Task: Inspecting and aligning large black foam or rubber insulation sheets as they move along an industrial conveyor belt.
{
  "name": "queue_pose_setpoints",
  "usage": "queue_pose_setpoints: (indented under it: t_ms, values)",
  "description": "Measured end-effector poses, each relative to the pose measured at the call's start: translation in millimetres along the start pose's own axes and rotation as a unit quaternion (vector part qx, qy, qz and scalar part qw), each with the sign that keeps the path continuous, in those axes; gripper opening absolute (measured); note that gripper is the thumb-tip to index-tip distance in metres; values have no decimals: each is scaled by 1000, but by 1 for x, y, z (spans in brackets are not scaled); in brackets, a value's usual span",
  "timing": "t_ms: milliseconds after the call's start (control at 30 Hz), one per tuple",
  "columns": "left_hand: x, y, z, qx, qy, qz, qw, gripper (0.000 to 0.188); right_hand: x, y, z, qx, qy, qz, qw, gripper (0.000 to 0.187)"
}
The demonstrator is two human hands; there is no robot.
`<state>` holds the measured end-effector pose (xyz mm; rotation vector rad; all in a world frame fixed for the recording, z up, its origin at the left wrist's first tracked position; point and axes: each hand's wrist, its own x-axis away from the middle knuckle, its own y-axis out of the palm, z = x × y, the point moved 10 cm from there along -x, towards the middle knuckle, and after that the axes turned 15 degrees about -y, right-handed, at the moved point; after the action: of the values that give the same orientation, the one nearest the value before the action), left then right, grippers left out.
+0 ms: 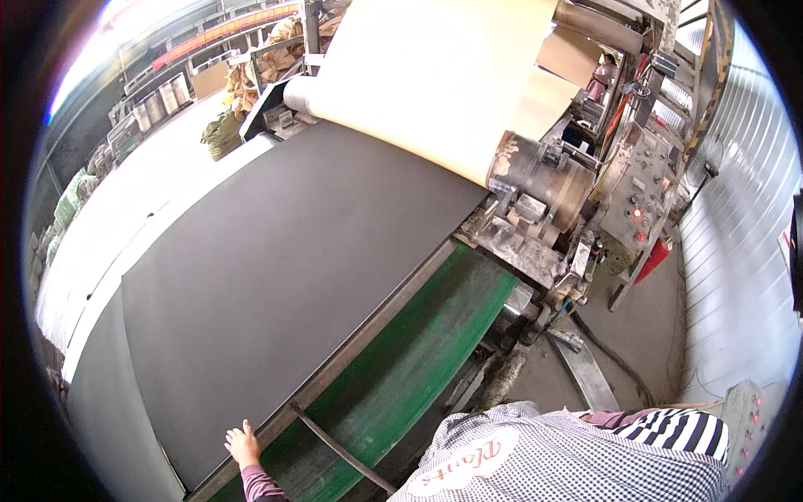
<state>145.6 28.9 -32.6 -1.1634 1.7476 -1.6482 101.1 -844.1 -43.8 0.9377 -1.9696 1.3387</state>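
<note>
A wide dark grey sheet lies flat, its far end meeting a roller under a cream-coloured sheet. My left hand is at the near edge of the dark sheet, fingers spread and palm down. It grips nothing; whether it presses on the sheet or hovers just above, I cannot tell. Another grey sheet shows along the left side, its border meeting the dark one. My right hand is out of the picture; only a striped sleeve shows on that side.
A green belt runs below the sheet's near edge, crossed by a metal rod. Beyond stand a worn roller and a control panel with a lit red lamp. Another control box is at lower right. A cable trails over the floor.
</note>
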Motion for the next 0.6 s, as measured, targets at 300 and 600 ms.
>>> queue_pose_setpoints:
  t_ms: [300, 600]
  values:
    - [51, -15, 149, -16, 147, 138, 979, 64, -9, -24, 30, 31, 13, -38, 999, 40]
    - [125, -97, 282, 256, 140, 151, 945, 63, -69, -102, 37, 181, 62, -81, 978, 39]
